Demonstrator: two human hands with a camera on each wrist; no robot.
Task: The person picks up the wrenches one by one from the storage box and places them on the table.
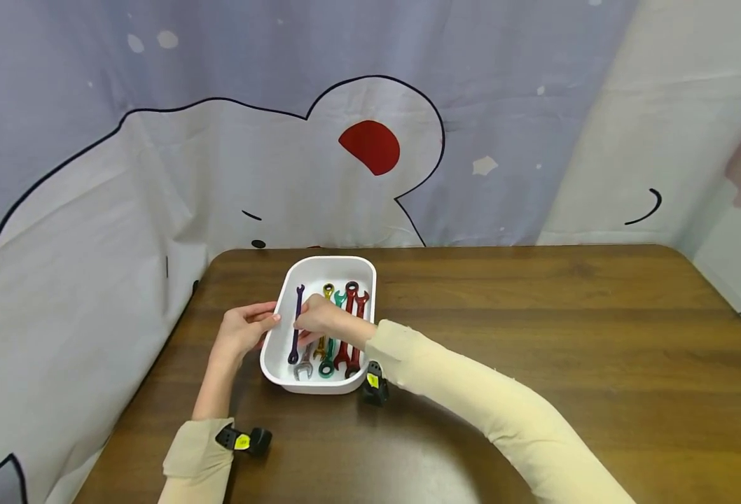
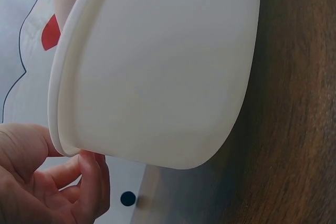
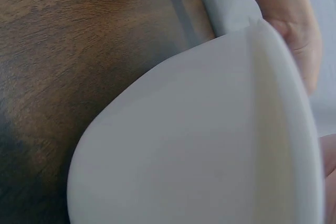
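Observation:
A white plastic tray [image 1: 320,388] holds a row of coloured wrenches. My left hand [image 1: 238,332] grips its left rim, thumb above and fingers below the edge; the left wrist view shows this hand [image 2: 47,177] beside the outer wall [image 2: 168,77]. Reaching inside, my right hand [image 1: 320,318] pinches a purple wrench [image 1: 298,304] near its middle, at the left of the row. Beside it lie a silver wrench [image 1: 303,367], a gold one [image 1: 328,288], a green one [image 1: 330,350] and two red wrenches [image 1: 359,311], partly hidden by the right hand. In the right wrist view the tray wall [image 3: 184,145] hides the wrenches.
The tray stands on a brown wooden table [image 1: 534,329], near its left side. Behind hangs a patterned cloth [image 1: 503,105]. Black wrist cameras sit on the left cuff [image 1: 244,439] and the right cuff [image 1: 375,385], the right one close to the tray's front corner.

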